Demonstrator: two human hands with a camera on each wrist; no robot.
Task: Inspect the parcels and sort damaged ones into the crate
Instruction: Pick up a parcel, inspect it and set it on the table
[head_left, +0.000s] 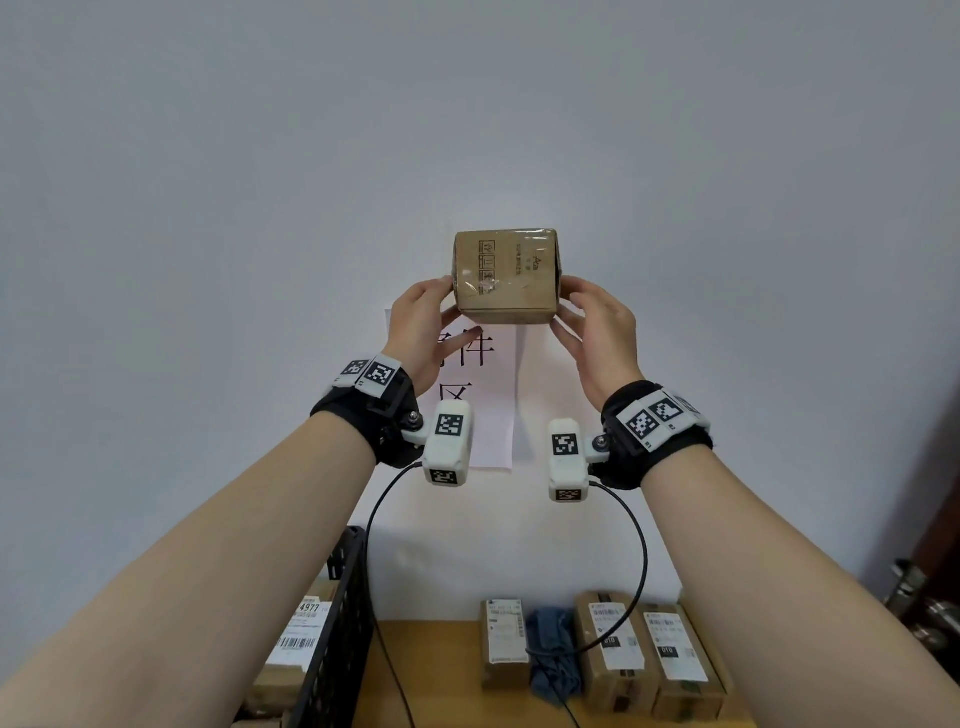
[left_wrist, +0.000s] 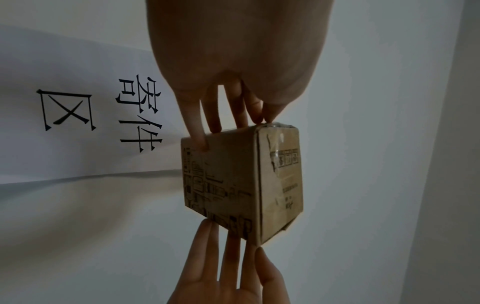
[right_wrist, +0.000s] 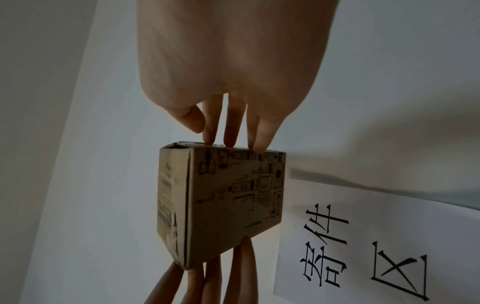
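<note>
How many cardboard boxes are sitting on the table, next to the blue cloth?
3: one cardboard box left of the blue cloth, two more right of it. The right arm may hide others.

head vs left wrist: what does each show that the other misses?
Head only: the black plastic crate, taped brown parcels on the wooden table, both wrist camera rigs. Left wrist only: the line-drawing print on the face of the held brown cardboard box turned away from the head camera. Both: the left hand and right hand holding it, white wall sign.
</note>
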